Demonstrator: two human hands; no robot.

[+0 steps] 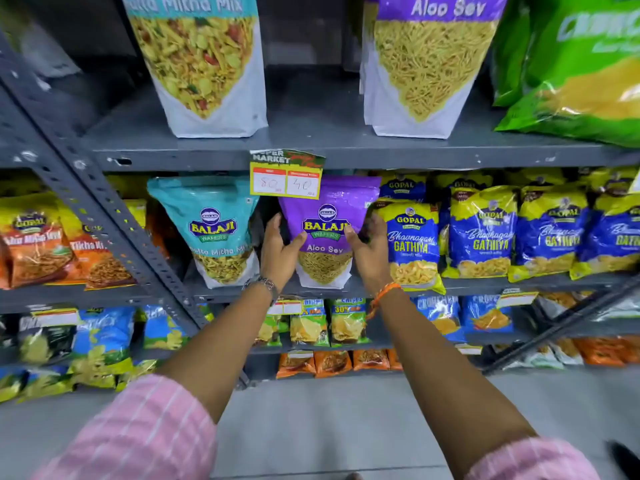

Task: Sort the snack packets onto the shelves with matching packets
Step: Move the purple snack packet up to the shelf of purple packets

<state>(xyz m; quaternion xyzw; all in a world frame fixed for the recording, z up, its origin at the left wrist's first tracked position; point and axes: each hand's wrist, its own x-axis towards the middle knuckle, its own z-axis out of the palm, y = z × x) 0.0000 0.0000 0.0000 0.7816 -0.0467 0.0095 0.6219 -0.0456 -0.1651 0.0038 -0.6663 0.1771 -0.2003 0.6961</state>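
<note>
Head camera, looking forward and down at grey metal shelving stocked with snack packets. Two bare arms with rolled pink striped sleeves reach toward the middle shelf.

Between the hands stands a purple plastic stand-up pouch labelled Balaji Wafers Aloo Sev, upright on the middle shelf. The left hand presses its open palm and thumb against the pouch's left edge, fingers extended upward. The right hand cups the right edge, fingers loosely curled. Both hands are open around the pouch, holding it from the sides rather than closed on it.

Just to the left stands a teal plastic pouch labelled Khatta Mitha Mix. To the right, touching the right hand's side, a row of blue and yellow Gopal Gathiya packets runs along the same shelf.

A yellow paper price tag hangs from the shelf edge above, overlapping the purple pouch's top. On the upper shelf stand a larger white and purple Aloo Sev bag and a white and teal mix bag.
</note>
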